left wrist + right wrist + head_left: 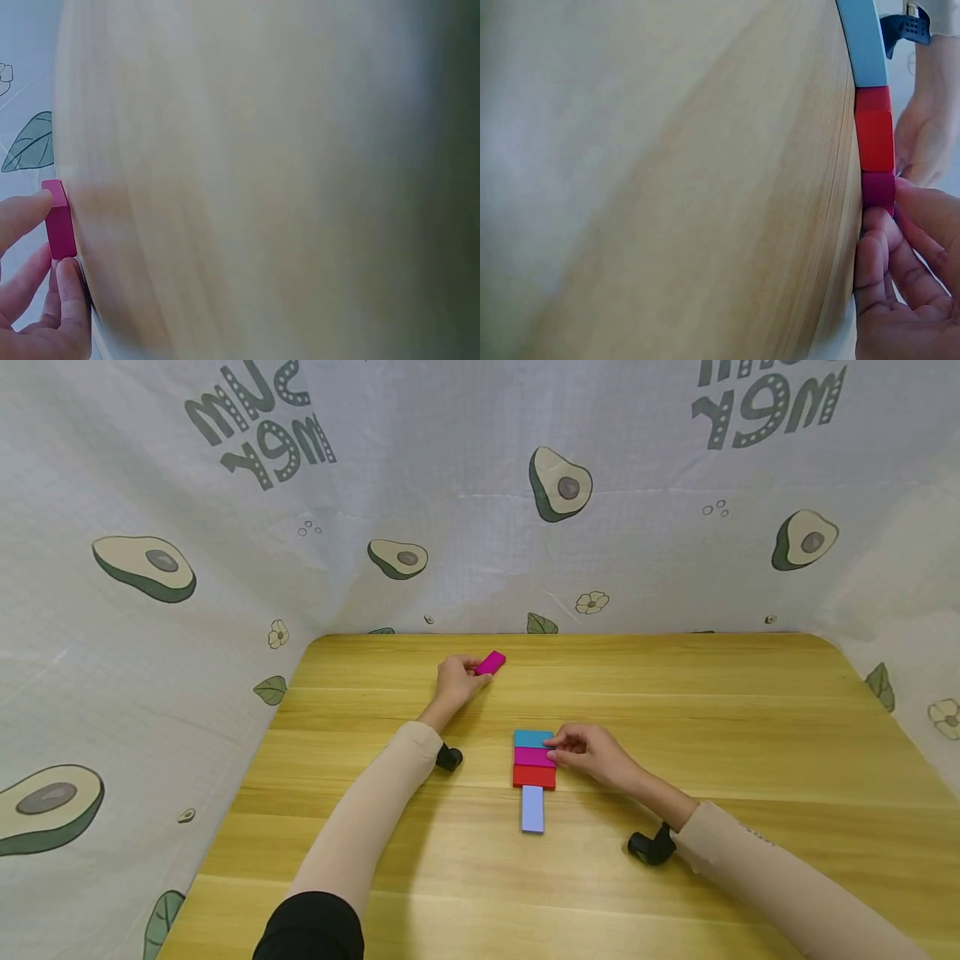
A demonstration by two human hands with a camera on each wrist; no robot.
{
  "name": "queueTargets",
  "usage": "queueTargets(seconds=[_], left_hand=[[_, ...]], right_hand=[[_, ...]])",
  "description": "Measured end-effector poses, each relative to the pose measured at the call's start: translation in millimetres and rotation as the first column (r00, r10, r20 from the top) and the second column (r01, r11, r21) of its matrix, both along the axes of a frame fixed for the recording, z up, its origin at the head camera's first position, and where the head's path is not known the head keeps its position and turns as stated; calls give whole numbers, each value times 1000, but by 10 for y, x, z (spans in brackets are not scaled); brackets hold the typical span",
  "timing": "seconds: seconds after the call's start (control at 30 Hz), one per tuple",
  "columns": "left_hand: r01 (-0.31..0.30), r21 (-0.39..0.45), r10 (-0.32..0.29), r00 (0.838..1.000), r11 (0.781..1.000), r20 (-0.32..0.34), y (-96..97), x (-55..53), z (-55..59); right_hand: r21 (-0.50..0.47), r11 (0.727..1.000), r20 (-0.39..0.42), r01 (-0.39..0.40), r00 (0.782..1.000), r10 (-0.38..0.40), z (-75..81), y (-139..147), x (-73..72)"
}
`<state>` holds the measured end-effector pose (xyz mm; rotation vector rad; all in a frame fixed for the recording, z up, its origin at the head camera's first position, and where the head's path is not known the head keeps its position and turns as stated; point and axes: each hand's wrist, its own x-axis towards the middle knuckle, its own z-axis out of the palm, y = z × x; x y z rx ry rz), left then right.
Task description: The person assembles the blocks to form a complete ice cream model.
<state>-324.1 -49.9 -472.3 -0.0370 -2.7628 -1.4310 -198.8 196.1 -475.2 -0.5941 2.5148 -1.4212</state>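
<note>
Near the far edge of the table, my left hand (457,680) pinches a magenta block (491,662) between thumb and fingers. The left wrist view shows that block (61,221) close up, with the thumb on one face. On the table lies a row of flat blocks: a blue block (529,738), a second magenta block (529,757), a red block (534,777), and a periwinkle block (532,810) set lengthwise below. My right hand (592,752) rests at the row's right side, fingertips on the blue and magenta blocks. In the right wrist view its fingers hide the blue block.
The wooden table (675,685) has rounded far corners. Behind it hangs a pale cloth (480,460) printed with avocados, leaves and lettering. Black wrist devices (651,847) sit at both sleeve cuffs.
</note>
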Motion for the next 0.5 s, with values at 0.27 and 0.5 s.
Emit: queueTargets(seconds=[0.27,0.5], left_hand=[[6,-13,-6,1000,1000,2,2,-2,13],[24,-25,-24,1000,999,10,-18,-5,8]], right_hand=[[4,1000,-17,0,1000,0,20,3,9],[-8,1000,-27,-8,1000,7,22,-10,19]])
